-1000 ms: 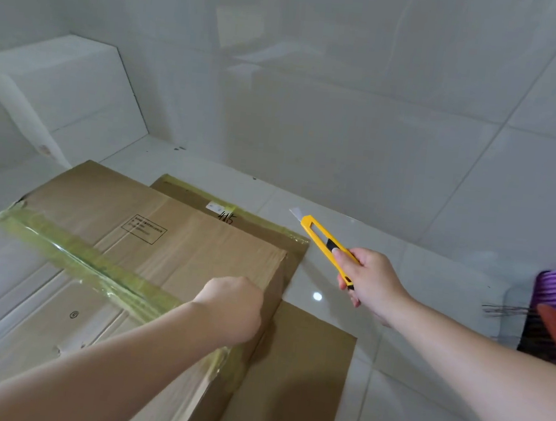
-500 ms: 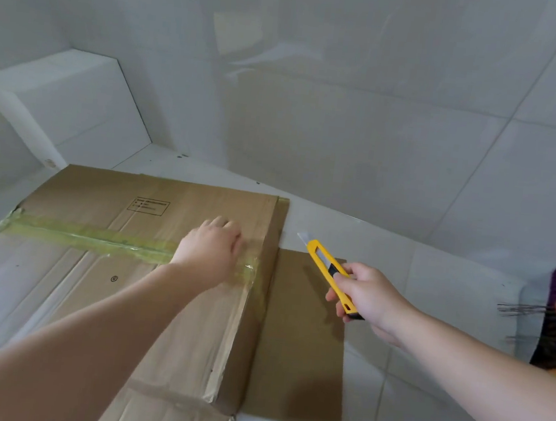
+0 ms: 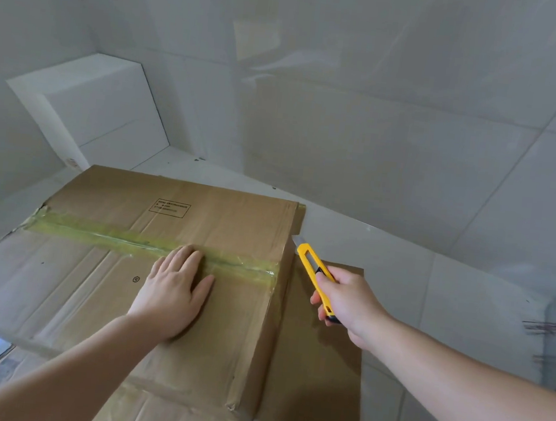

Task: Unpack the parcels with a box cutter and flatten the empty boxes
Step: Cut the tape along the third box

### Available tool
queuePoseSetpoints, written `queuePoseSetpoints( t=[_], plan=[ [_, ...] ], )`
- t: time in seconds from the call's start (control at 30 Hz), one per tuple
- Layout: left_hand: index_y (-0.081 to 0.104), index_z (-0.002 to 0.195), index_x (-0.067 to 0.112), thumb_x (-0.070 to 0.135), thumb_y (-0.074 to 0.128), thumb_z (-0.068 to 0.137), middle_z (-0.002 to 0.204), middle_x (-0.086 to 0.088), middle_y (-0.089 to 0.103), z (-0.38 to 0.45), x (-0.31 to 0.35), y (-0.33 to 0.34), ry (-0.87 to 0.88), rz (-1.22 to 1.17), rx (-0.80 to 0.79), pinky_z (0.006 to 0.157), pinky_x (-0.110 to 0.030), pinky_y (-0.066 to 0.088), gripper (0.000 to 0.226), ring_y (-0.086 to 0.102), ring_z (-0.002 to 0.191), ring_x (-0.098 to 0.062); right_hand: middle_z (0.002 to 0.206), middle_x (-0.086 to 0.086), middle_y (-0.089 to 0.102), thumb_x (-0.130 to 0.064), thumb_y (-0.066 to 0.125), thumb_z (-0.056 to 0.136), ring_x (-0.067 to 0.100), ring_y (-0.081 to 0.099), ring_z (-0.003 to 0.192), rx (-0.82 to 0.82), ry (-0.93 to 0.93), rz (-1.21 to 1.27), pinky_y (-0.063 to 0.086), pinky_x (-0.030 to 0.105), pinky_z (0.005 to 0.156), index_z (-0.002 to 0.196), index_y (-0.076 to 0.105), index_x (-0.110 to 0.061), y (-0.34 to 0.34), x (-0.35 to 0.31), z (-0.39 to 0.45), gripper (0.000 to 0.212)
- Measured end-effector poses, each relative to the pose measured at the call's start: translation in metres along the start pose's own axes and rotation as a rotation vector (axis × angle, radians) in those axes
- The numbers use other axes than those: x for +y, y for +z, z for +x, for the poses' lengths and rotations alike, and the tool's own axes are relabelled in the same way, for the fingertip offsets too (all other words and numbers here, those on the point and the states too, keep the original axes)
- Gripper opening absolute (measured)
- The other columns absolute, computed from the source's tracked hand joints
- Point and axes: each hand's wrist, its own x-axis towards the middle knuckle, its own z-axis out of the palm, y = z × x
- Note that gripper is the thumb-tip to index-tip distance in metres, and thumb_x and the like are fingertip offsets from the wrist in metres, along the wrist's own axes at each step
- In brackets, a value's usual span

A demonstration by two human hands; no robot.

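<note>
Taped box [image 3: 167, 267] pinned flat, cutter out
Left hand [image 3: 171, 293] is laid flat-fingered on top; yellow box cutter [image 3: 316, 274] is gripped by right hand [image 3: 351, 302] beside its edge.

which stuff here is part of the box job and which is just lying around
Part of the job:
- cardboard box, flat under the left hand
- tape across the box
- box cutter, blade out, in the right hand
- cardboard sheet beside the box

Lying about:
- broom at the right edge
- white ledge in the corner
</note>
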Motion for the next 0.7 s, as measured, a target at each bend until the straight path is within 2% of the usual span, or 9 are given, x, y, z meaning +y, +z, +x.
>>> queuePoseSetpoints(
  t=[0.13,0.43,0.7],
  plan=[
    [0.03,0.147,0.019,0.048,0.032,0.097,0.158,-0.001,0.019,0.0003,0.0047,-0.001,0.048,-0.007,0.0,0.119,-0.032,0.007,0.058,0.01,0.146,-0.016,0.077,0.008,0.063,-0.026,0.044,0.101,0.017,0.052,0.053,0.024,0.001,-0.003,0.046,0.027,0.05,0.109,0.061,-0.018,0.0011,0.0008,-0.0015,0.02],
    [0.03,0.147,0.018,0.049,0.033,0.097,0.158,0.0,0.019,0.0,0.0066,-0.0005,0.028,-0.03,0.002,0.119,-0.032,0.007,0.059,0.01,0.146,-0.015,0.077,0.008,0.063,-0.027,0.046,0.1,0.018,0.053,0.056,-0.025,-0.011,-0.001,0.048,0.029,0.053,0.111,0.059,-0.023,0.0001,0.0005,-0.0042,0.017],
    [0.025,0.15,0.021,0.052,0.028,0.097,0.159,0.003,0.012,-0.0016,0.0099,0.002,0.024,-0.023,-0.017,0.12,-0.032,0.003,0.061,0.003,0.147,-0.013,0.077,0.008,0.065,-0.027,0.045,0.101,0.02,0.056,0.058,-0.084,0.013,0.012,0.05,0.031,0.057,0.093,0.058,-0.03,0.0037,-0.0001,-0.0103,0.015]
  ],
)
